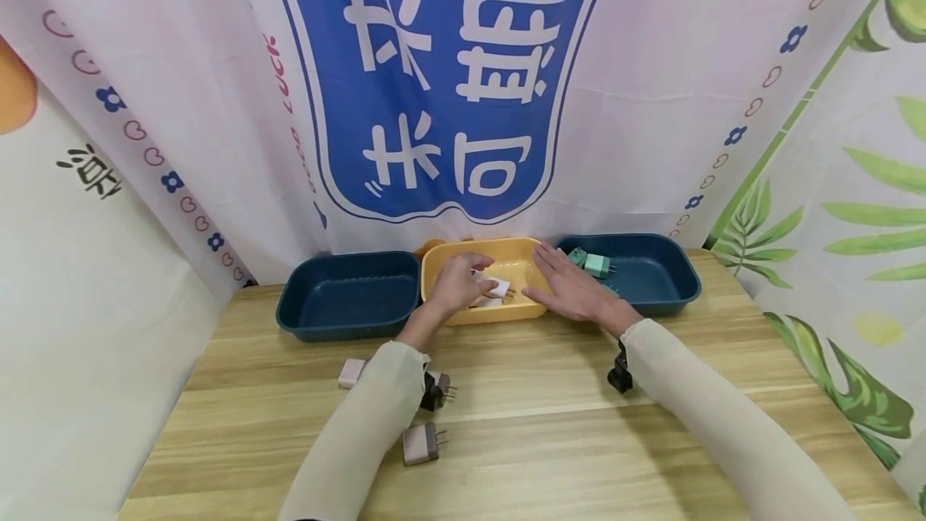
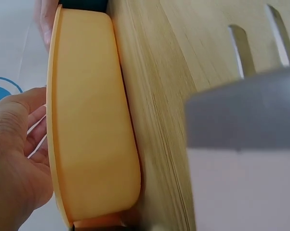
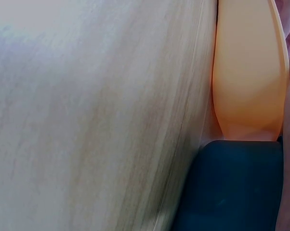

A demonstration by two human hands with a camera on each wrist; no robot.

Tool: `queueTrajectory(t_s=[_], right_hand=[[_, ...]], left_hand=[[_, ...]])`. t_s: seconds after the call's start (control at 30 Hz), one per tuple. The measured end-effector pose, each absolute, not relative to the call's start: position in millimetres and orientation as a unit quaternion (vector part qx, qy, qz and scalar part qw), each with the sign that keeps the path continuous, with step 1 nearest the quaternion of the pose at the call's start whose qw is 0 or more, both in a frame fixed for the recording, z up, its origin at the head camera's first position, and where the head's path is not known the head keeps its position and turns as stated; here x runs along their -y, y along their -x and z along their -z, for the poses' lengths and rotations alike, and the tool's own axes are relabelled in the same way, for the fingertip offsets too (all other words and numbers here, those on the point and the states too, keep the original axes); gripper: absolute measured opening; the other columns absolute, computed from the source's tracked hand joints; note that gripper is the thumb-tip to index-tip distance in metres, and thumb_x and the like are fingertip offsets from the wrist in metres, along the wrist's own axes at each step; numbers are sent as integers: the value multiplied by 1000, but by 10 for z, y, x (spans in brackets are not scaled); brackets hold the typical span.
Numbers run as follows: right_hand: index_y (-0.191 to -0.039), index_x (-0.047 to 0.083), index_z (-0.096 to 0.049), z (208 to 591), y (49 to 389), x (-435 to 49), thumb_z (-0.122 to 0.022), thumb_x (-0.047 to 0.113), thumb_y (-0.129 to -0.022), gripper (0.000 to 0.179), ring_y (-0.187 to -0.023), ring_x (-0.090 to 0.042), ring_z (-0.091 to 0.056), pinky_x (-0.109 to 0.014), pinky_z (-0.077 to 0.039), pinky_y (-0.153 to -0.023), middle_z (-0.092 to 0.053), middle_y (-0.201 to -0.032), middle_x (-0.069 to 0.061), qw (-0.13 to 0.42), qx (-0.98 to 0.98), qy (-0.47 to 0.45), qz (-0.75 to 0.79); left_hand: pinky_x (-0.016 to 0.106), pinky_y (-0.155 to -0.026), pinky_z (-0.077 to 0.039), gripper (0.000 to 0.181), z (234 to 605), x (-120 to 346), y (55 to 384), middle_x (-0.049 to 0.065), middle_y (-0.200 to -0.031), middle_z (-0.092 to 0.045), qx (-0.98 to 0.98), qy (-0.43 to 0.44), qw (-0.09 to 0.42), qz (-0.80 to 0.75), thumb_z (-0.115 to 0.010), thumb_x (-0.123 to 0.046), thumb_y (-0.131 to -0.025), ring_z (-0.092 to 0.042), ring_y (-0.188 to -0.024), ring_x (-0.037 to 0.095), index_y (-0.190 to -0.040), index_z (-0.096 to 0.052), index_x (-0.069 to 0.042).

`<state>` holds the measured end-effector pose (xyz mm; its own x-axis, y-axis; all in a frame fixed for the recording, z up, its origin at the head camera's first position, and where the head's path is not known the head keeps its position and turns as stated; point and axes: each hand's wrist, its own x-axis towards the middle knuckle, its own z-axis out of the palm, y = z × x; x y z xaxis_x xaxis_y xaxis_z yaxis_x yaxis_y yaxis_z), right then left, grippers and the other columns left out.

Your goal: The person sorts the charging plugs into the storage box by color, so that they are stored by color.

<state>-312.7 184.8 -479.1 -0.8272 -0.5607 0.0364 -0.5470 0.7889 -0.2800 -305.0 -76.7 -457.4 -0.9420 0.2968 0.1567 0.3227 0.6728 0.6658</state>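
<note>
My left hand [image 1: 457, 284] reaches over the yellow bin [image 1: 519, 312], fingers bent, with thumb and forefinger apart. Below and beside the thumb lie white plug chargers [image 1: 497, 288] with metal prongs; the fingers partly cover them. My right hand [image 1: 567, 284] stretches with straight fingers over the bin's right end, holding nothing. In the left wrist view, the left hand [image 2: 15, 149] is at the yellow bin's rim, its fingertips hidden behind the wall. Only a strip of the right hand and wrist shows along the right wrist view's edge.
A dark blue bin [image 1: 347, 329] stands left of the yellow one. Another dark blue bin [image 1: 669, 304], on the right, holds green chargers [image 1: 597, 265]. Pinkish-grey chargers [image 1: 419, 444] lie on the wooden table [image 1: 535, 424] around my left forearm. A printed curtain [image 1: 637, 143] hangs behind.
</note>
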Motion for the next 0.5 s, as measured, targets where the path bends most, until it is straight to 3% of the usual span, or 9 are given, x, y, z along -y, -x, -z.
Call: queueTrajectory(t_s=[0.5], right_hand=[[-165, -7, -22, 4793, 3143, -1849, -39, 64, -109, 91, -164, -37, -8, -53, -10, -132, -13, -175, -22, 18, -942, 306, 139]], left_hand=[[45, -104, -57, 43, 4434, 1132, 2861, 10, -134, -72, 922, 178, 32, 343, -82, -22, -96, -68, -122, 29, -134, -72, -4]])
